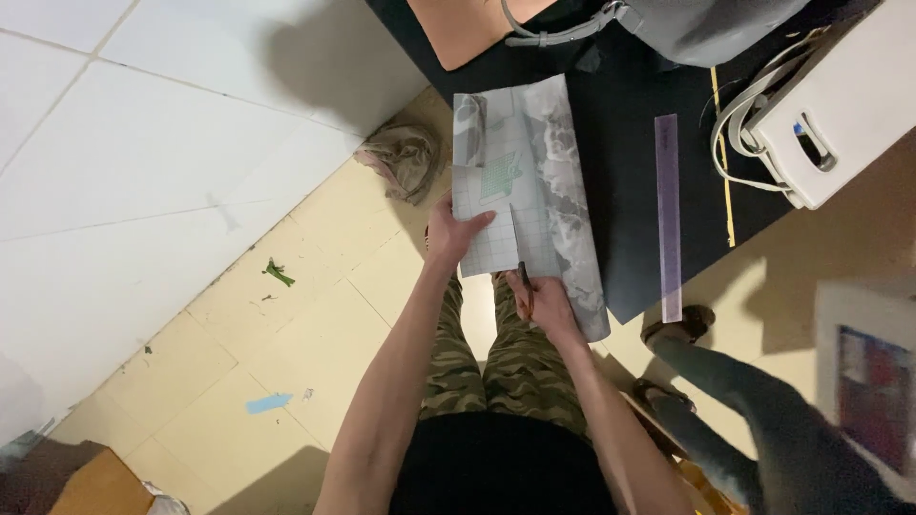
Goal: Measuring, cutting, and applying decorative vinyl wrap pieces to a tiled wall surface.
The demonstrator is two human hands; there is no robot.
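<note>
A sheet of marble-patterned adhesive paper lies face down on the black table, its white gridded backing folded up toward me. My left hand presses flat on the left edge of the grid backing. My right hand grips a dark pen-like tool with its tip on the lower edge of the backing. A cut runs up the grid from near the tool.
A translucent purple ruler lies on the table right of the sheet. A white handbag and a grey bag sit at the back. Another person's legs in jeans stand at right. A crumpled rag lies on the tiled floor.
</note>
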